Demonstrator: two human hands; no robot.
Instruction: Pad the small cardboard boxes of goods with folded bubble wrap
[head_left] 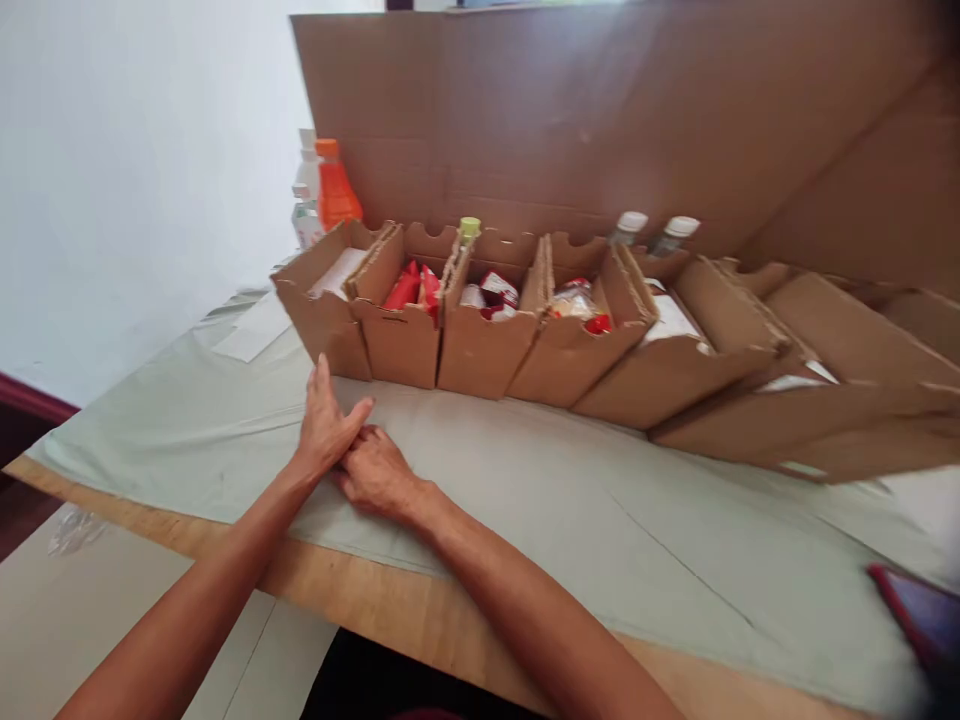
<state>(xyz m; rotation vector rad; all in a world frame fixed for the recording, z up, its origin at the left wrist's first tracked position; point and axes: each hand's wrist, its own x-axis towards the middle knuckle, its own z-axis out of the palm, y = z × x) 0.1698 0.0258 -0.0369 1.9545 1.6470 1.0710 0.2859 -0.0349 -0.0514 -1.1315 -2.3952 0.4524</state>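
Note:
My left hand [327, 420] rests on the cloth-covered table, fingers stretched forward and thumb pointing right, with nothing held. Against its lower right side lies my right hand [379, 472], its fingers curled in and partly hidden by the left hand; no object shows in it. Just beyond my left fingertips stands the leftmost cardboard bin [330, 325], with white paper inside. To its right is a cardboard bin [401, 345] holding red packets [405, 287]. Another cardboard bin [484, 350] holds red-and-white packages [500, 290].
More cardboard bins [682, 375] continue to the right. Behind the row rise a tall cardboard panel [525, 120], an orange bottle [337, 190] and white-capped bottles [676, 235]. A red-edged phone-like device [919, 610] lies at right. The table's wooden edge [360, 590] is nearest me.

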